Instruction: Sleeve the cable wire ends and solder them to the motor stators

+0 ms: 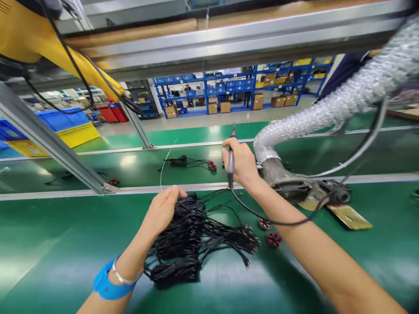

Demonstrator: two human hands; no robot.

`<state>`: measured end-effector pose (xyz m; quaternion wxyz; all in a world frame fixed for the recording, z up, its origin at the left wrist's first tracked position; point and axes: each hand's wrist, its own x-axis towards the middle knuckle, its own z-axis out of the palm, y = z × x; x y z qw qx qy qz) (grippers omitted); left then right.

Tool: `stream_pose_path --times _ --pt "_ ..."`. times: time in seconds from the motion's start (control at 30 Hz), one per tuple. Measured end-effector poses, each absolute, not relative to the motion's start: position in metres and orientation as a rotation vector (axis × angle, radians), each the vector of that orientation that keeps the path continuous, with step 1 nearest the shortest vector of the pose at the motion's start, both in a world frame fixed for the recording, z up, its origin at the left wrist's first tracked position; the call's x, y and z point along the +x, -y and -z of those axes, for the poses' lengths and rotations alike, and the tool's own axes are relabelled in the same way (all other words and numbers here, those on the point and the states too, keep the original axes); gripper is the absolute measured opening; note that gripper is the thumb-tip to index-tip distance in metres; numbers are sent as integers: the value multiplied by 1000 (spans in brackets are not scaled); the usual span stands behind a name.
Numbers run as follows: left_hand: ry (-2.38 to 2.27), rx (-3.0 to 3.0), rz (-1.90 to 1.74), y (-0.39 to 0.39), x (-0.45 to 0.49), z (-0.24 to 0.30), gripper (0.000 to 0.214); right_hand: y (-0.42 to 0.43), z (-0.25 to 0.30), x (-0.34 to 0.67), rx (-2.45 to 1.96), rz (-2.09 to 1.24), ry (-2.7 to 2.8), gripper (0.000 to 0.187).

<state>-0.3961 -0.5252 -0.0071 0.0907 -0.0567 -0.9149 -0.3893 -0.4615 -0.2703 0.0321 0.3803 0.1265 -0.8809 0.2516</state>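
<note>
My right hand (pixel 245 165) is closed round a soldering iron (pixel 231 163), held upright with its tip pointing up and away and its cord trailing from the lower end. Pinched in my left hand (pixel 163 211) is a thin silvery solder wire (pixel 161 174) that curves upward. That hand is over the left edge of a large pile of black cables (pixel 183 231), whose stripped ends fan out to the right. Below my right forearm lie two small round parts, a red-and-black one (pixel 273 240) and a copper-coloured one (pixel 264 223), partly covered by the arm.
A silver flexible duct (pixel 310 115) comes down at right to a grey nozzle beside a soldering stand (pixel 342 196) and a yellowish sponge tray (pixel 350 216). Beyond the metal rail (pixel 209 187), a cabled red-and-black part (pixel 212 165) lies on the green surface. A yellow robot arm (pixel 81 65) hangs upper left.
</note>
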Motion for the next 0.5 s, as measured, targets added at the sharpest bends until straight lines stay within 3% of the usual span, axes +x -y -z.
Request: stream_pose_path --times 0.1,0.23,0.37,0.5 --pt "2887 -443 1308 476 -343 11 46 213 -16 -376 447 -605 2168 16" --pt "3086 -865 1360 409 -291 36 41 133 48 -292 495 -578 2178 13" --pt "3170 -1066 1079 348 -279 63 37 94 112 -273 477 -554 2281 5" --pt "3233 -989 910 313 -286 76 37 98 139 -291 475 -588 2384 16"
